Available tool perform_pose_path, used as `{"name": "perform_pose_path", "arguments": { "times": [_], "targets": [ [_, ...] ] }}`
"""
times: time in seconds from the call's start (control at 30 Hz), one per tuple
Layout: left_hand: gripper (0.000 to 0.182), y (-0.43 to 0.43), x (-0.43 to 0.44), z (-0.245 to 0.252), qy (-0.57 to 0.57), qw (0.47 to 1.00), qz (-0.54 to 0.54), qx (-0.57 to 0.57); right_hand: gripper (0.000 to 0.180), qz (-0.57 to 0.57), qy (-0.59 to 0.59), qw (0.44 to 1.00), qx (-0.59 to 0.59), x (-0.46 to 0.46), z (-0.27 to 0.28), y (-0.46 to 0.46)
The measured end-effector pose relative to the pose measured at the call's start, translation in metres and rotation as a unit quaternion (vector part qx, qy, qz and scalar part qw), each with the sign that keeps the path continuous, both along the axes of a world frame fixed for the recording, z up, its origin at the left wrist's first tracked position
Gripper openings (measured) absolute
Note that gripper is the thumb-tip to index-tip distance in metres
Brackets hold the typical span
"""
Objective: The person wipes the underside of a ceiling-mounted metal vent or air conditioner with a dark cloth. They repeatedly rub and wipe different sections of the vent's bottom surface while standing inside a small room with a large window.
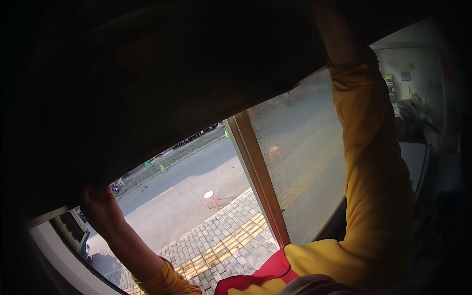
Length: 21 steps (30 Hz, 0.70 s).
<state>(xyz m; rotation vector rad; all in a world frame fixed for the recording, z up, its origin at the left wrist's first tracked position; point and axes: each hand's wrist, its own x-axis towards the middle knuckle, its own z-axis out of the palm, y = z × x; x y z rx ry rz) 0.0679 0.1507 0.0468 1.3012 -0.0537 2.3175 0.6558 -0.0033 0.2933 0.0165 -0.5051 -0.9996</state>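
A large dark panel (166, 96) fills the upper part of the view, its lower edge slanting up to the right. Both my arms are raised towards it. My left hand (101, 206) is at the panel's lower left edge, and its fingers fade into shadow, so their grip is unclear. The right forearm (341, 40), below a pushed-up yellow sleeve (368, 147), rises in front of the panel. My right hand itself is lost in the dark at the top. Below the panel stands a window or door frame post (254, 166), beside a hazy glass pane (302, 158).
Beyond the opening lie grey paving with a yellow tactile strip (221, 249), a round stool (209, 194) with reddish legs, and a road (177, 199). Green-and-yellow cones (163, 168) stand farther off. At right, a wrapped dark object (409, 112) sits near a pale wall (416, 62).
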Motion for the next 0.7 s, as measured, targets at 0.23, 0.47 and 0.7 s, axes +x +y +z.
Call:
{"name": "perform_pose_path", "arguments": {
  "times": [0.23,0.47,0.7],
  "targets": [
    [0.030,-0.007,0.013,-0.002,0.013,1.000,0.002,0.017,0.027,-0.048,0.151,0.976,-0.150,0.015,-0.006,0.081],
    [0.027,-0.007,0.020,0.004,-0.017,0.999,-0.038,0.024,0.023,0.052,0.030,0.996,-0.071,0.009,-0.002,-0.019],
    [0.031,-0.004,0.018,0.004,-0.039,0.986,-0.151,0.052,0.024,-0.045,0.032,0.978,0.202,0.028,0.040,-0.072]
  ]
}}
